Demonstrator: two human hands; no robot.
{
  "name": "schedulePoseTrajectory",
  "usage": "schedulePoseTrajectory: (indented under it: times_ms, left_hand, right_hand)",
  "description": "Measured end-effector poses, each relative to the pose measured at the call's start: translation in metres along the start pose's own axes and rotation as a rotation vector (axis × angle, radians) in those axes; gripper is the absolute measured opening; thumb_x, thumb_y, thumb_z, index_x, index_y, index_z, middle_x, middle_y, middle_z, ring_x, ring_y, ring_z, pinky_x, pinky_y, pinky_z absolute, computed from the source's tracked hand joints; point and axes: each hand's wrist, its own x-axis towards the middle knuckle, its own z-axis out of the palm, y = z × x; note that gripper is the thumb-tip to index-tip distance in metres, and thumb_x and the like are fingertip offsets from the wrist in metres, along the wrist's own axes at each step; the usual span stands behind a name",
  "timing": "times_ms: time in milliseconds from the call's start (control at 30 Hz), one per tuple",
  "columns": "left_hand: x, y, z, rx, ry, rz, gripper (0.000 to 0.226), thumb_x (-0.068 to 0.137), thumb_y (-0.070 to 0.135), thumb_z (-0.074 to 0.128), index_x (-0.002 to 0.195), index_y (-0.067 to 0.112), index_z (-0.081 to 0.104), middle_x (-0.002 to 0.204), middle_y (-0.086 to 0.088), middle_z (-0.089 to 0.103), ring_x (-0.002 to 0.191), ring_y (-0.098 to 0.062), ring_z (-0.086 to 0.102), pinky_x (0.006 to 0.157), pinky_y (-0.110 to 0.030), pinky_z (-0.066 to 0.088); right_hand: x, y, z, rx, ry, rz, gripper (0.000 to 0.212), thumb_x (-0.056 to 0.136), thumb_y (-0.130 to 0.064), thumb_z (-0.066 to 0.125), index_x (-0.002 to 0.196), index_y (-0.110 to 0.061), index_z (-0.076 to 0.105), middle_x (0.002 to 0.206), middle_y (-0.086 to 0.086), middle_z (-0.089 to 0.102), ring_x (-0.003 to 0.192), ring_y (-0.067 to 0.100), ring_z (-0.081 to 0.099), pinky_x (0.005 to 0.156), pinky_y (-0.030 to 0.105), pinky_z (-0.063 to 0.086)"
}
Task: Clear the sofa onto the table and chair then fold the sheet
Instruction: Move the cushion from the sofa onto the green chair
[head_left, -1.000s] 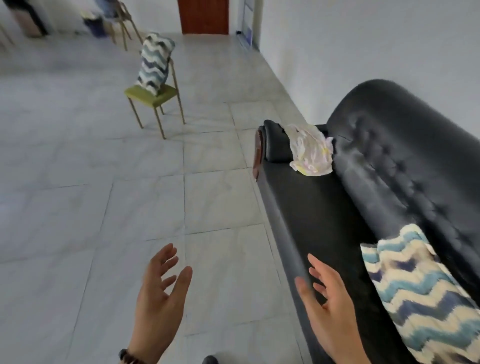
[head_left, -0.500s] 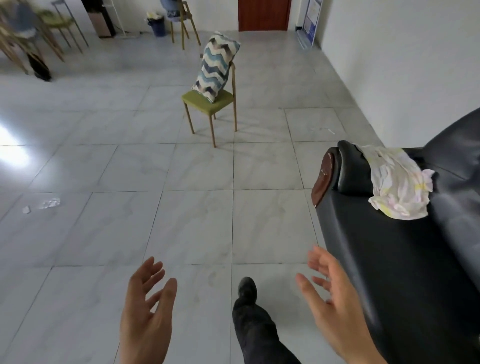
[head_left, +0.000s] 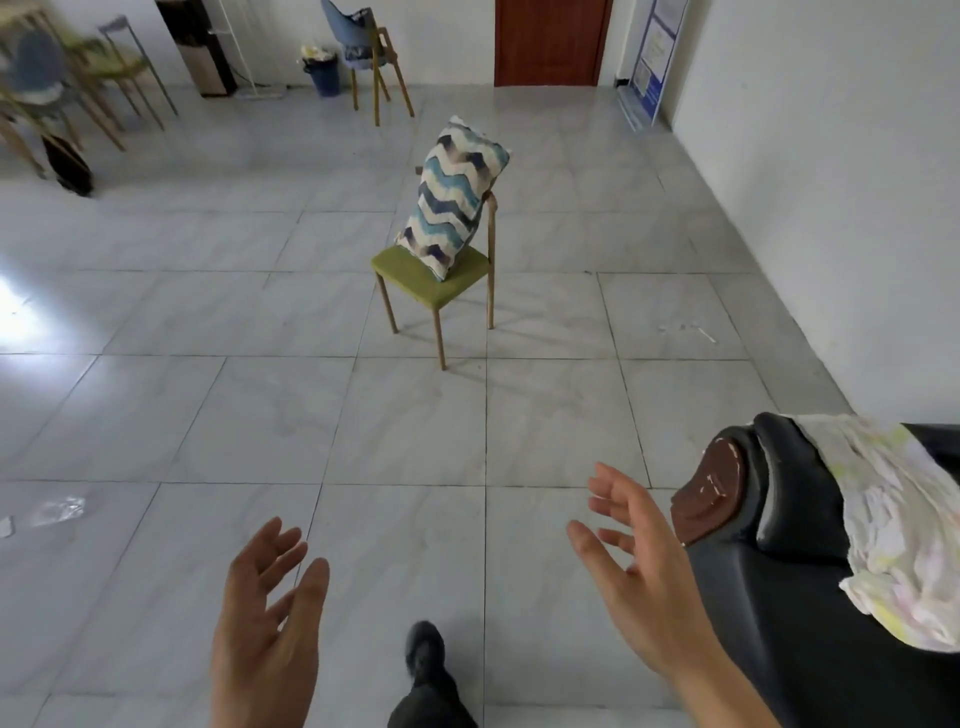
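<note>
A crumpled white sheet (head_left: 904, 535) with pale yellow and pink marks lies draped over the arm of the black leather sofa (head_left: 789, 613) at the lower right. Ahead on the tiled floor stands a green-seated wooden chair (head_left: 434, 275) with a blue, white and navy zigzag pillow (head_left: 452, 197) leaning against its back. My left hand (head_left: 265, 618) and my right hand (head_left: 644, 571) are raised in front of me, palms facing each other, fingers spread and holding nothing. My right hand is just left of the sofa arm.
My dark shoe and trouser leg (head_left: 426, 675) step forward between my hands. Against the far wall stand another wooden chair with blue cloth (head_left: 363, 52), a blue bin (head_left: 322, 73) and a brown door (head_left: 550, 41). More chairs (head_left: 67, 88) sit at the far left.
The view has swung left and away from the sofa seat; the second pillow on the sofa has left the frame. The chair and the sheet look nearer. Both hands stay spread and hold nothing.
</note>
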Motion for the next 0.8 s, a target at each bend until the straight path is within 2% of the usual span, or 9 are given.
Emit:
schedulePoseTrajectory:
  times_ms: [167,300,400,500,667,800]
  left_hand:
    - [0.142,-0.033,0.05,-0.028,0.023,-0.053,0.049,0.088,0.008,0.065,0.124,0.038,0.051,0.114,0.018,0.065,0.107,0.003,0.061,0.074,-0.012,0.053]
    - [0.283,-0.032,0.085,-0.042,0.02,-0.071,0.045,0.09,0.009,0.064,0.125,0.035,0.051,0.115,0.011,0.064,0.106,0.004,0.061,0.073,-0.001,0.046]
    - [0.385,-0.007,0.11,-0.027,-0.016,-0.049,0.044,0.091,0.015,0.063,0.127,0.035,0.05,0.118,0.011,0.063,0.107,0.004,0.06,0.075,-0.01,0.05]
    - [0.474,0.014,0.141,-0.008,-0.083,-0.019,0.044,0.091,0.016,0.063,0.129,0.032,0.049,0.119,0.011,0.062,0.107,0.003,0.06,0.078,-0.018,0.046]
    - [0.606,0.016,0.209,0.043,-0.157,-0.009,0.044,0.091,0.015,0.063,0.128,0.032,0.049,0.119,0.014,0.062,0.107,0.002,0.061,0.08,-0.021,0.046]
    - [0.717,-0.006,0.282,0.07,-0.142,-0.047,0.044,0.091,0.012,0.063,0.126,0.033,0.049,0.118,0.008,0.063,0.106,0.002,0.061,0.077,-0.018,0.045]
  right_hand:
    - [0.155,0.008,0.059,-0.012,-0.004,0.024,0.054,0.089,-0.03,0.069,0.136,-0.038,0.045,0.126,-0.026,0.055,0.117,-0.002,0.055,0.091,0.023,0.049]
    - [0.292,-0.013,0.104,-0.029,0.003,0.011,0.054,0.089,-0.028,0.069,0.137,-0.036,0.045,0.126,-0.025,0.055,0.116,-0.003,0.055,0.091,0.023,0.049]
    - [0.383,-0.04,0.122,-0.028,0.023,-0.008,0.054,0.088,-0.03,0.069,0.137,-0.036,0.046,0.126,-0.025,0.056,0.116,-0.002,0.056,0.088,0.021,0.049]
    - [0.46,-0.057,0.131,-0.015,0.065,0.008,0.054,0.087,-0.034,0.067,0.136,-0.035,0.046,0.126,-0.025,0.055,0.116,-0.003,0.055,0.088,0.02,0.048]
    - [0.588,-0.048,0.153,0.012,0.149,0.062,0.051,0.088,-0.031,0.067,0.135,-0.034,0.047,0.125,-0.023,0.056,0.115,-0.003,0.055,0.088,0.02,0.048]
    - [0.713,-0.02,0.178,0.015,0.138,0.089,0.051,0.088,-0.032,0.067,0.136,-0.032,0.048,0.127,-0.023,0.055,0.115,-0.005,0.054,0.091,0.021,0.049]
